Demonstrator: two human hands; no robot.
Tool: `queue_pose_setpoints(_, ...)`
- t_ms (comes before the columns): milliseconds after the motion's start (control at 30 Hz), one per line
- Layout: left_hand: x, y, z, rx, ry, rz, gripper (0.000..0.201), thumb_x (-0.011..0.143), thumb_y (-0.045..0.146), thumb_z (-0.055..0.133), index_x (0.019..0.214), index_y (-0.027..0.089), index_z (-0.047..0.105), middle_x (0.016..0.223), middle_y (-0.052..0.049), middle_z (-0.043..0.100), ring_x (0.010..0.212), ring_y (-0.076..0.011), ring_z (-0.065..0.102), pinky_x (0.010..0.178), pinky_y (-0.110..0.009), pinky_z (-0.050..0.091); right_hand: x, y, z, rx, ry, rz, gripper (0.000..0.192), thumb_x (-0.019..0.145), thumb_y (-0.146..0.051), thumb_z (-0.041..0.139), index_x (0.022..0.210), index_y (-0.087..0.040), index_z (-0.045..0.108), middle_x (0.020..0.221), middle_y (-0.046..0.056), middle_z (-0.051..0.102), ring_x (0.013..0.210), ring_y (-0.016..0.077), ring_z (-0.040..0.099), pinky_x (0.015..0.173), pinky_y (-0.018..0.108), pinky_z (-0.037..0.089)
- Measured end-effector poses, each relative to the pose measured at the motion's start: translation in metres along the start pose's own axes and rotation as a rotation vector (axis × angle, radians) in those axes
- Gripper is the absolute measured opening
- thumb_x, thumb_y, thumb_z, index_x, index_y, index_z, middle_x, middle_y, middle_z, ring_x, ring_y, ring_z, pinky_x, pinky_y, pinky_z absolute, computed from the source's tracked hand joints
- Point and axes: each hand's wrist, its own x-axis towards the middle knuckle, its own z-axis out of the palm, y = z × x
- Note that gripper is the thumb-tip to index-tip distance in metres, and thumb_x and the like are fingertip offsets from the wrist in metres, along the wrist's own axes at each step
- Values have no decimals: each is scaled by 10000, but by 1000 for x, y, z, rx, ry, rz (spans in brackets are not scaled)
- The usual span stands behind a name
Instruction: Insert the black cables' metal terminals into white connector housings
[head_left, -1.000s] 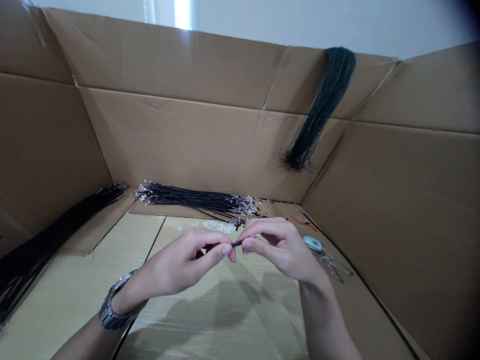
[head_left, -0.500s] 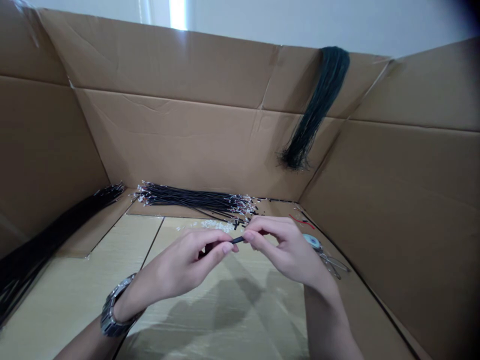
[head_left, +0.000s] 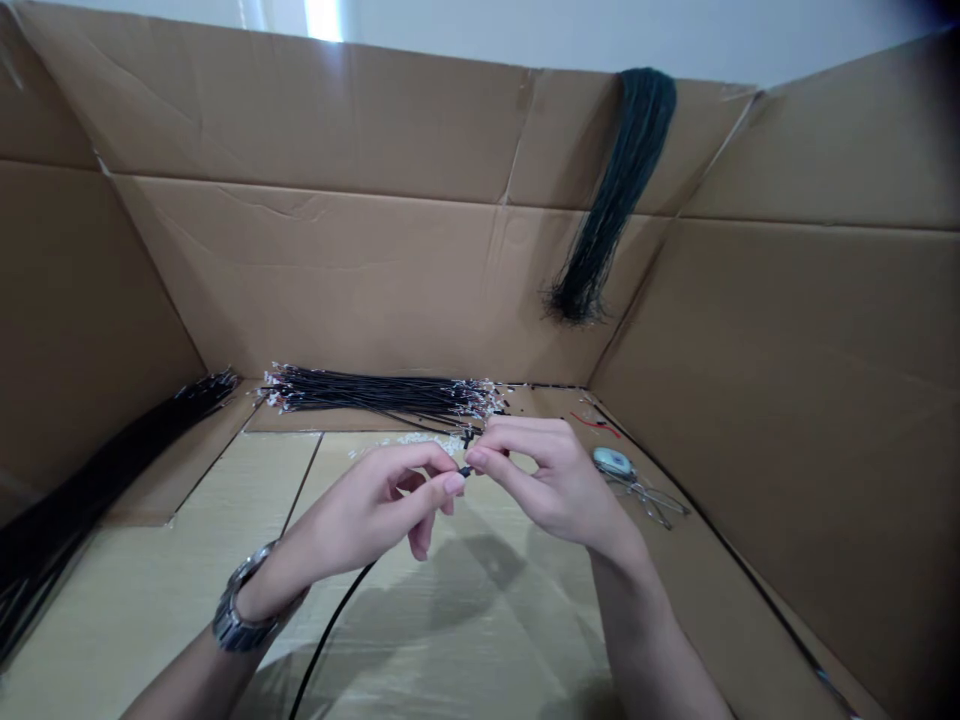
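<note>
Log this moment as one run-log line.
left hand: pinches black wire end | right hand: fingertips at same end | wire bundle behind | scissors right | cardboard box around

Makeshift assembly workstation: cardboard box walls (head_left: 375,290), bundled black wires (head_left: 367,392).

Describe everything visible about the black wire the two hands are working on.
The black wire is thin, flexible and looks plastic-coated. Its upper end is pinched between the fingertips of the left hand and the right hand, which meet above the box floor. From there it passes under the left hand and curves down toward the bottom edge of the picture. Any fitting on its tip is too small to tell.
</note>
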Motion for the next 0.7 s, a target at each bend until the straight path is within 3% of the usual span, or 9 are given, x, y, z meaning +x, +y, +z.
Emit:
queue_pose_setpoints(133,6,-5,-5,-151,-49,-27,299,943,419,547,822,147,577,743,1,601,581,-107,624,578,-235,533,2,5,0,-16,30,-9,257,946,-200,578,706,-156,656,636,-11,585,594,91,506,595,236,367)
queue_pose_setpoints(300,8,-7,-14,-143,-115,-86,290,947,390,550,816,133,584,751,-10,612,667,-115,633,674,-255,547,3,11,-9,-63,95,39,296,952,-231,567,668,-164,615,618,-16,557,580,95,488,589,244,358)
queue_pose_setpoints(367,9,-10,-14,-140,-135,-104,267,944,397,555,908,136,601,795,-17,629,707,-124,648,707,-269,548,3,12,-11,-73,123,73,316,954,-251,566,652,-165,598,604,-21,544,569,92,473,581,241,352)
queue_pose_setpoints(467,15,-17,-7,-174,-73,-65,297,949,435,537,1063,163,564,840,-5,623,667,-113,656,669,-264,550,5,18,-6,-40,18,103,329,961,-302,559,670,-162,622,636,-14,596,601,91,511,608,233,369)
queue_pose_setpoints(533,21,-23,-2,-174,-5,-13,304,964,462,499,985,163,552,754,32,563,547,-72,587,551,-209,513,9,32,-1,-2,-105,187,366,978,-379,516,712,-159,640,658,-9,615,610,93,530,617,230,392)
queue_pose_setpoints(600,25,-28,1,-153,63,16,322,973,469,480,897,161,535,657,68,470,444,-35,462,440,-159,428,12,57,5,2,-215,384,425,1002,-471,417,838,-155,650,679,-14,607,600,96,540,592,224,422)
queue_pose_setpoints(667,27,-32,2,-144,89,12,313,973,463,487,907,161,535,627,80,429,409,-23,388,386,-140,358,11,88,14,-70,-206,509,463,1035,-461,309,980,-137,636,731,1,617,643,113,572,604,237,457)
queue_pose_setpoints(700,28,-33,2,-146,85,6,309,973,459,490,924,159,541,636,77,440,409,-22,387,382,-139,350,9,104,20,-117,-209,563,420,1028,-441,360,974,-130,637,774,12,633,693,123,593,643,251,479)
